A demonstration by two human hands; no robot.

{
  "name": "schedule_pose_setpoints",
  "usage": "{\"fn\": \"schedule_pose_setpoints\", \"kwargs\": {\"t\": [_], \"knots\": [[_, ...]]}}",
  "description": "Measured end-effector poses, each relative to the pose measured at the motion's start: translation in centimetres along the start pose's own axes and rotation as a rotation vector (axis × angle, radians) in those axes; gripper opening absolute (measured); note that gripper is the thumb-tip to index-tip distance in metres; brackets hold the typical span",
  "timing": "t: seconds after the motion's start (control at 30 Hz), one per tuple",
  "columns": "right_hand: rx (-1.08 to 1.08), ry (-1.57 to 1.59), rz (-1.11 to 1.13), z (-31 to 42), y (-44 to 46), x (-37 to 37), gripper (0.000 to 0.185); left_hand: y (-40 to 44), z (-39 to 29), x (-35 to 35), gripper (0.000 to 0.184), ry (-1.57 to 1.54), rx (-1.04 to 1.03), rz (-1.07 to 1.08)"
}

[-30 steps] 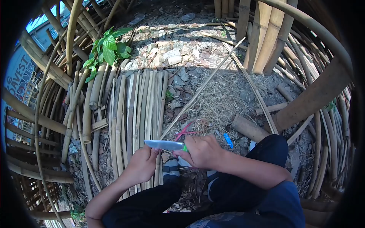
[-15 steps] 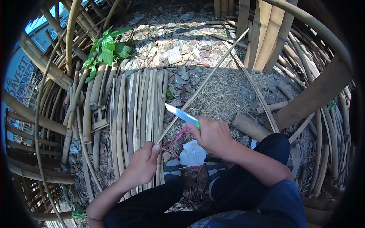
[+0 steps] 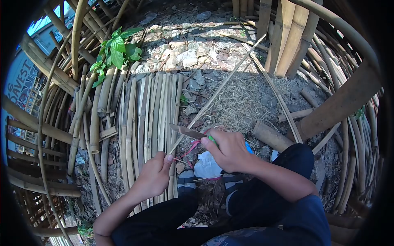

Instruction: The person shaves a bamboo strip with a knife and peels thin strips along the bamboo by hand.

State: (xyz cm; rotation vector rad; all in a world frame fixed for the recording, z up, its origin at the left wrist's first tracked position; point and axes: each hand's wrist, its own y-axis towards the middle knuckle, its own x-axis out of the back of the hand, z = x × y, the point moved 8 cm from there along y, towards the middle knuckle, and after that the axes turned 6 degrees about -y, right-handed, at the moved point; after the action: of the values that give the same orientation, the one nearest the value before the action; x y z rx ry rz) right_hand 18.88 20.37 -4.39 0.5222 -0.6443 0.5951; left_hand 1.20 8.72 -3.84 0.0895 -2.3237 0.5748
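My left hand (image 3: pixel 154 174) is closed on the near end of a long thin bamboo strip (image 3: pixel 223 86), which slants away up to the right. A knife (image 3: pixel 186 130) with a green handle is gripped in my right hand (image 3: pixel 227 151). Its blade lies across the strip a little beyond my left fingers, pointing left; I cannot tell how deeply it touches. Beside my left hand a row of split bamboo slats (image 3: pixel 152 110) lies on the ground. Pink string (image 3: pixel 189 148) and a crumpled white plastic piece (image 3: pixel 207 165) sit between my hands.
Thin shavings (image 3: pixel 242 102) cover the ground ahead. A second strip (image 3: pixel 276 92) lies to the right, near a short bamboo piece (image 3: pixel 271 137). Thick bamboo posts (image 3: pixel 291 39) stand at the back right. A leafy plant (image 3: pixel 117 48) grows at left among bamboo poles (image 3: pixel 96 123).
The knife has moved down along the strip toward my left hand, and its blade has turned from bright to dark. My left hand and the strip have hardly moved.
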Motion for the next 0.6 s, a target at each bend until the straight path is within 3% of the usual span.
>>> {"fn": "schedule_pose_setpoints", "kwargs": {"t": [0.07, 0.13, 0.2, 0.23, 0.3, 0.43, 0.47, 0.57, 0.6], "knots": [[0.166, -0.167, -0.084, 3.0, -1.1, 0.4, 0.043, 0.2, 0.4, -0.4, 0.044, -0.006, 0.015, 0.015], [0.263, -0.13, -0.173, 4.3, -1.8, 0.4, 0.039, 0.3, 0.2, -0.6, 0.044, -0.056, -0.139, 0.0], [0.708, -0.225, -0.304, 7.6, -3.8, 0.8, 0.044, 0.3, 0.6, -0.6, 0.043, -0.044, -0.107, 0.009], [0.707, -0.221, -0.304, 5.7, -2.8, 0.8, 0.044, 0.2, 0.8, -0.6, 0.043, -0.033, -0.074, 0.019], [0.279, -0.644, -0.276, -1.2, 1.4, 1.1, 0.044, 0.0, 0.3, -0.6, 0.043, -0.004, -0.014, 0.025], [0.087, -0.537, -0.239, -0.1, 1.2, 0.4, 0.044, -0.1, 0.2, 0.5, 0.043, -0.076, -0.002, -0.018], [0.087, -0.529, -0.244, 0.4, 1.0, 0.2, 0.044, -0.2, 0.4, 0.8, 0.043, -0.068, 0.001, -0.021], [0.444, -0.425, -0.254, 5.6, -1.6, -0.6, 0.045, -0.2, 0.1, 0.5, 0.044, -0.114, -0.085, -0.041], [0.444, -0.425, -0.248, 6.0, -2.1, -0.4, 0.045, -0.3, 0.1, 0.5, 0.044, -0.119, -0.082, -0.039]]}}
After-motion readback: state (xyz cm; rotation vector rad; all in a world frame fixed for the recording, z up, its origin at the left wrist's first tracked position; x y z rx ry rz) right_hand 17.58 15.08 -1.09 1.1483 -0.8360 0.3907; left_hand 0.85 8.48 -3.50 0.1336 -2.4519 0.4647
